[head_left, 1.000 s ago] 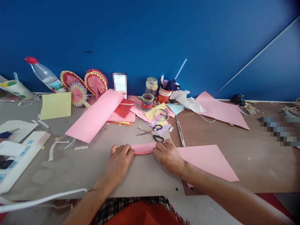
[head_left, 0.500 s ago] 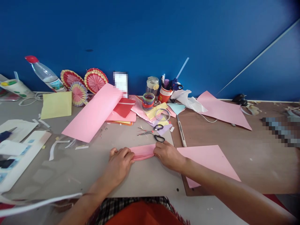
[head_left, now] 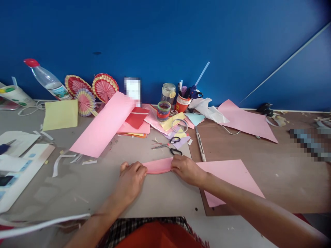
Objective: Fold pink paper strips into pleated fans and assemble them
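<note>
The folded pink paper strip (head_left: 158,165) is being pinched near the desk's (head_left: 155,196) front edge.
Both ends are being clasped, left hand (head_left: 131,177) and right hand (head_left: 187,169) each in a closed grip; folding seems nearly complete, a pink sheet (head_left: 232,175) lying flat alongside.

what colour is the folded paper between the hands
Pink, seen best in the head view: the folded paper is held between left hand and right hand.
</note>
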The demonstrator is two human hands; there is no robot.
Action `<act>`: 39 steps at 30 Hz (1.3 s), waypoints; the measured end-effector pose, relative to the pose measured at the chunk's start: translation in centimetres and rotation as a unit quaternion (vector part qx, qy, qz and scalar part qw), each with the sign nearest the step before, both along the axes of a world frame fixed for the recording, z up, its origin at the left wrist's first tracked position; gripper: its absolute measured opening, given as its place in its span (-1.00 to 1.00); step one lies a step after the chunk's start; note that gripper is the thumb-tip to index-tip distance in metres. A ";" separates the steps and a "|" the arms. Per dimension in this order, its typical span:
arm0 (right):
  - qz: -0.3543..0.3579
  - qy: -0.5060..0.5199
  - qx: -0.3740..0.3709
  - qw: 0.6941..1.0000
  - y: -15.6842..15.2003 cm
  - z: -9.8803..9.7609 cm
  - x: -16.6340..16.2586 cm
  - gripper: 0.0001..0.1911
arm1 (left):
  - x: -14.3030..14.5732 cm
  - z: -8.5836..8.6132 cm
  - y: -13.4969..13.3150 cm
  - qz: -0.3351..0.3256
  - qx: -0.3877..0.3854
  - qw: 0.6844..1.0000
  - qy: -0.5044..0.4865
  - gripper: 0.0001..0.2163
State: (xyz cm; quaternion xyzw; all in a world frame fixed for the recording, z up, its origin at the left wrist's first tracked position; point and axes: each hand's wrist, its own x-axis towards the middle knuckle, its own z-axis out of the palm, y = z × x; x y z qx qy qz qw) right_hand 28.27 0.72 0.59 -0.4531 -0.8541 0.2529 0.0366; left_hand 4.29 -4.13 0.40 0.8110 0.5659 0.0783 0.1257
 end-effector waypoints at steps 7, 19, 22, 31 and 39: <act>-0.011 0.050 -0.048 0.998 0.3 -0.6 0.7 -0.84 | -0.1 0.0 0.0 0.009 -0.004 1.000 -0.009 -0.73; -0.080 -0.056 -0.177 0.979 2.6 1.3 -0.6 -0.87 | 0.4 2.0 1.7 0.055 -0.113 0.992 0.028 -0.81; -0.096 -0.085 -0.166 0.978 3.0 1.4 -1.0 -0.90 | 0.6 2.2 1.8 0.046 -0.111 0.991 0.051 -0.79; -0.028 -0.209 -0.144 0.967 4.2 2.9 -2.3 -0.91 | 0.7 1.8 2.0 0.019 -0.070 0.991 0.111 -0.74; 0.071 -0.189 0.007 0.979 2.9 1.9 -1.8 -0.91 | 0.9 1.3 1.8 0.017 -0.061 0.992 0.113 -0.74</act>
